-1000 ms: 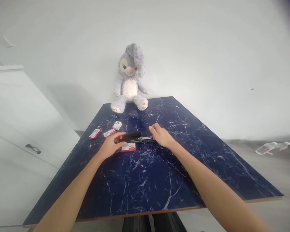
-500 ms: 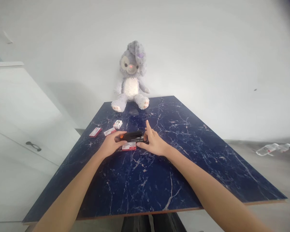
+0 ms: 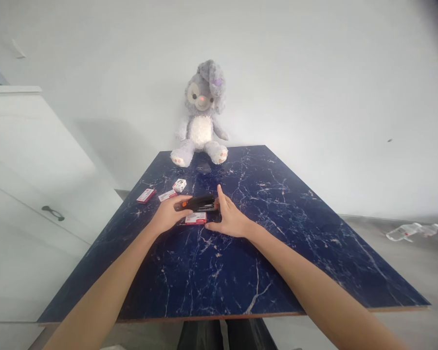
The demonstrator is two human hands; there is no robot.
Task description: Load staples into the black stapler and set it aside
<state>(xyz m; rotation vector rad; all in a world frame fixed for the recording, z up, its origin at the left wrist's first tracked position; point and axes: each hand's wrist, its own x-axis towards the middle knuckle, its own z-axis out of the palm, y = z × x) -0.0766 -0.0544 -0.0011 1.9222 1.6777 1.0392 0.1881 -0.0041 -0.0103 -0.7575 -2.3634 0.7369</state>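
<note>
A black stapler (image 3: 200,203) with an orange mark lies level above the table, and my left hand (image 3: 170,212) is closed around its left end, thumb in front and fingers behind. At its other end is my right hand (image 3: 229,216), thumb and index finger spread wide; its curled fingers come close to the stapler's tip, and whether they touch it I cannot tell. Just below the stapler, a red-and-white small box (image 3: 196,218) rests on the table between my two thumbs.
Beyond my left hand lie a flat red-and-white box (image 3: 167,195), a white box (image 3: 179,185) and another red-edged box (image 3: 146,196). A plush rabbit (image 3: 201,129) sits at the back of the blue marbled table (image 3: 277,209). A white cabinet (image 3: 29,194) stands left; clear plastic bottles (image 3: 405,232) lie on the floor right.
My right hand has loosened from the stapler's right end, its thumb and fingers now wider apart. The left hand keeps its grip. The whole view has shifted slightly.
</note>
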